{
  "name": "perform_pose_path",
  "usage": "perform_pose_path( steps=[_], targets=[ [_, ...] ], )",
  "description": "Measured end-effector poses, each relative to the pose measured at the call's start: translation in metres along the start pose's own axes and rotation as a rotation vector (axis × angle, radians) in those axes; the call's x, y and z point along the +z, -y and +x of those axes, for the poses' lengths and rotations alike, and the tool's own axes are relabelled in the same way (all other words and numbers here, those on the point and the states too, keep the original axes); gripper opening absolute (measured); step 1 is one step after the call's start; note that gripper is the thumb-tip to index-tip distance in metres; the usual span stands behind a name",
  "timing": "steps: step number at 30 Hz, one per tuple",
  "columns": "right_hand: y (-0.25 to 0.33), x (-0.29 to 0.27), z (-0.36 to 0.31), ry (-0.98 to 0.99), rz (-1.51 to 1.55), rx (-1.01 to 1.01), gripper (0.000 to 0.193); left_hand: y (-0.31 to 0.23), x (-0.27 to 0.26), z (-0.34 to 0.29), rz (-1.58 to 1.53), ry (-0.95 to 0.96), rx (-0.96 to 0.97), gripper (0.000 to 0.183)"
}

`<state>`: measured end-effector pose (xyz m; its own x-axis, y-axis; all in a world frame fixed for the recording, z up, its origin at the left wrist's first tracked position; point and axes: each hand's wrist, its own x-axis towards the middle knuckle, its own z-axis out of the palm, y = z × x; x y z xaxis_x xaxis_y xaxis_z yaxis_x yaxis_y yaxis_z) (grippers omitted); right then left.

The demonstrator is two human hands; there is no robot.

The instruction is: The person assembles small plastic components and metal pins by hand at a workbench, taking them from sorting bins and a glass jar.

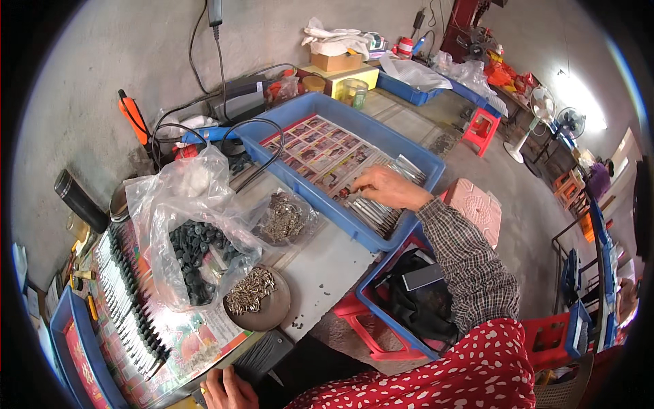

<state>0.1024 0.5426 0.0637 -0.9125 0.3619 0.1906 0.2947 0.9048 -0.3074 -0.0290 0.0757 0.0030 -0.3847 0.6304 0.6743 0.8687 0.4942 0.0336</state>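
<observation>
Bench: a pale-topped bench (pixel 325 269) running diagonally from lower left to upper right of the frame, crowded on its left half.
Tray: rectangular blue plastic tray (pixel 381 133), centre right, lined with a printed paper sheet (pixel 320 150); much of the lining is uncovered.
Bag: crumpled clear plastic bag (pixel 146 211), left of centre, containing many small black parts (pixel 194 245).
Row: slender silver rods with black ends (pixel 122 300), laid side by side, left of the frame.
Dish: shallow round brown dish (pixel 276 315), lower centre, bearing a heap of small metal pieces (pixel 251 290).
Right grip: fingers (pixel 362 181) bent down over slender silver metal rods (pixel 375 215) in the tray's lower right end; whether any is grasped cannot be told.
Left grip: curled (pixel 228 390) at the lower edge, beside a dark flat handle (pixel 266 354); contents hidden.
Progress: judged partway. The left row looks orderly and black-ended; loose black parts and metal pieces remain unused. Whether the tray's rods are finished cannot be determined.
</observation>
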Motion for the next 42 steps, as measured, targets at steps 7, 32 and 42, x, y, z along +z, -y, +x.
perform_pose_path(
  steps=[7,32,42],
  targets=[
    [0.008,0.005,-0.01,0.053,0.015,-0.001,0.025,-0.002,0.001,-0.001,-0.006,-0.018,0.006,0.014],
    [0.017,0.0,-0.026,0.04,0.1,0.093,0.02,0.017,-0.03,-0.013,-0.266,-0.03,-0.095,0.03],
    [-0.013,-0.006,-0.049,-0.43,-0.01,0.127,0.013,0.091,-0.09,-0.032,-0.011,-0.108,-0.196,0.026]
  ],
)
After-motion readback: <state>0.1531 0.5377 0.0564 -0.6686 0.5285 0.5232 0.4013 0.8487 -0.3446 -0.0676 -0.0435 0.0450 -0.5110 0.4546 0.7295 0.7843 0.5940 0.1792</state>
